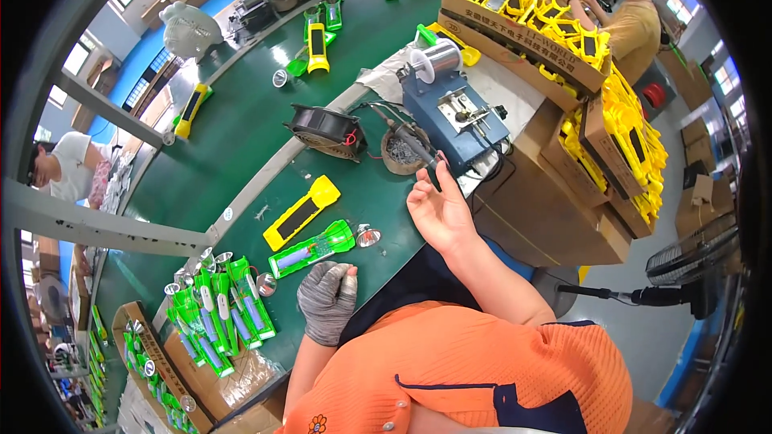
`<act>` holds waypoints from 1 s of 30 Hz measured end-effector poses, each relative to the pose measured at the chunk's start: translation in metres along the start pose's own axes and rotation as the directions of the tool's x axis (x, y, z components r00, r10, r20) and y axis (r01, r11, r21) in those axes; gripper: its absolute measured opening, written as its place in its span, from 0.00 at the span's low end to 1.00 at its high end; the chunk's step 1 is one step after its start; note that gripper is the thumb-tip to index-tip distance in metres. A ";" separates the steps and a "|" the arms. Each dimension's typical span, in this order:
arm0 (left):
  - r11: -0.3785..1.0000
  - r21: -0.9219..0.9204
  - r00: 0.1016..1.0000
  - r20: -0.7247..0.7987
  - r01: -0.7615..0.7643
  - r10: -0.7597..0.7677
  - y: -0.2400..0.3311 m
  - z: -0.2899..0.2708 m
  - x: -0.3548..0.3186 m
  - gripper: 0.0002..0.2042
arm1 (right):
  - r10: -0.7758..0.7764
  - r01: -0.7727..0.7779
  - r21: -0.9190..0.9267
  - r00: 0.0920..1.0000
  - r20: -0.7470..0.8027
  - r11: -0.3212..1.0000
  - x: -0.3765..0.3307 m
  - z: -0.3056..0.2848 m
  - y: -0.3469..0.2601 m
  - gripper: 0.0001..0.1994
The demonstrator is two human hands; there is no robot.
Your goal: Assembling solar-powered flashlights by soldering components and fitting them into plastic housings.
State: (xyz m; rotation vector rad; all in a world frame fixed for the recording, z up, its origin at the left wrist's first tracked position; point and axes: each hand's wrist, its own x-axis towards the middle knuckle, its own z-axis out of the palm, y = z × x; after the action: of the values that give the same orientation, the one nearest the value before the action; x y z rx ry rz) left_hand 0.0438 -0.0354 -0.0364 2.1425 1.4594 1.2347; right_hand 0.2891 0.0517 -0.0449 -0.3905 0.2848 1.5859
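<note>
My left hand (328,301), in a grey knitted glove with a bare fingertip showing, is curled closed on the green table; what it holds, if anything, is hidden. Just beyond it lies an open green flashlight housing (314,247) with a purple-blue battery cell, and a round reflector (367,235) at its end. A yellow flashlight housing (302,213) with a dark panel lies alongside. My bare right hand (441,213) is raised, its fingertips closed round the handle end of a soldering iron (413,143). The iron slants over a round bowl (401,154) of greyish wire or scraps.
A blue solder feeder (454,116) bears a wire spool (437,62). A black fan (326,130) stands beside it. Green housings (217,309) are heaped at left; cartons (527,44) of yellow housings stand at right. Co-workers (631,12) sit beyond. A floor fan (683,273) stands right.
</note>
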 end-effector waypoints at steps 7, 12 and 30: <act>0.992 -0.096 0.995 0.058 0.086 -0.080 -0.001 -0.004 -0.001 0.06 | 0.060 -0.060 -0.012 0.996 0.064 0.998 0.013 -0.005 -0.002 0.08; 0.992 -0.096 0.993 0.086 0.087 -0.079 -0.002 -0.004 -0.001 0.06 | -0.043 0.048 -0.093 0.998 0.052 0.995 -0.001 -0.003 0.003 0.07; 0.992 -0.093 0.990 0.121 0.086 -0.074 -0.001 -0.005 0.003 0.04 | -0.461 0.692 -0.288 0.678 0.572 0.662 -0.047 0.019 -0.029 0.10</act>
State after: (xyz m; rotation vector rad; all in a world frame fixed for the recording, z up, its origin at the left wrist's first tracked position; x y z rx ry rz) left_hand 0.0399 -0.0339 -0.0323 2.0358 1.3923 1.1087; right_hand 0.3181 0.0179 -0.0065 -0.4253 -0.5929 1.0092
